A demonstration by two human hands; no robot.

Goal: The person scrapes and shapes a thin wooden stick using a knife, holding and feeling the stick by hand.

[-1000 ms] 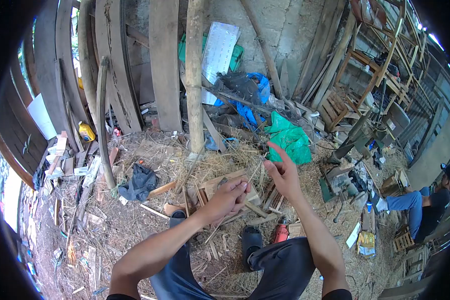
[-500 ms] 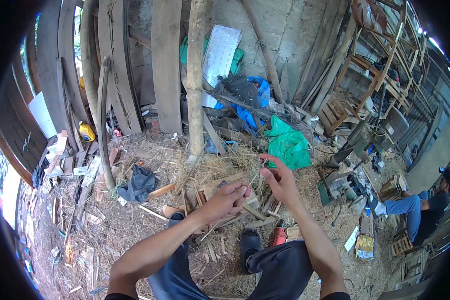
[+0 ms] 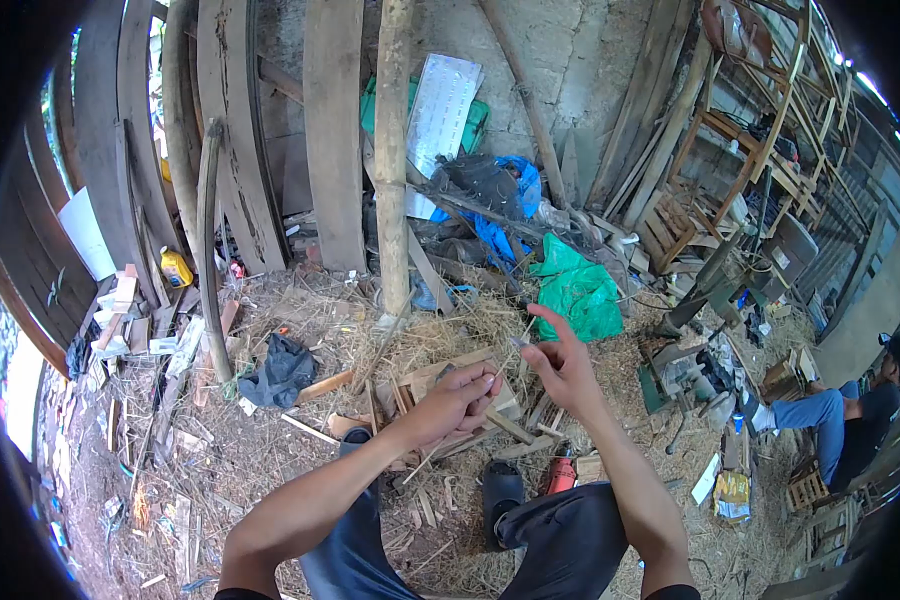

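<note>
My left hand [image 3: 458, 402] is closed, fingers curled round a thin pale stick [image 3: 422, 466]. The stick slants from below that hand up toward my right hand; its upper end blurs into the straw behind. My right hand [image 3: 567, 368] is held just right of it, index finger raised and thumb apart. A small pale glint shows at the thumb tip, too small to make out. Under the hands lie a wooden block [image 3: 508, 398] and several wood offcuts on the straw-strewn ground.
A red cylindrical object [image 3: 561, 472] lies beside my dark shoe [image 3: 501, 492]. A green plastic bag [image 3: 577, 290] and a wooden post [image 3: 393, 170] stand ahead. A black plastic bag [image 3: 278, 372] lies left. At the far right a person [image 3: 850, 420] sits near scrap and stacked chairs.
My right thumb and index finger have moved farther apart, and the pale glint now shows at the thumb. My left hand stays closed on the stick, almost unmoved.
</note>
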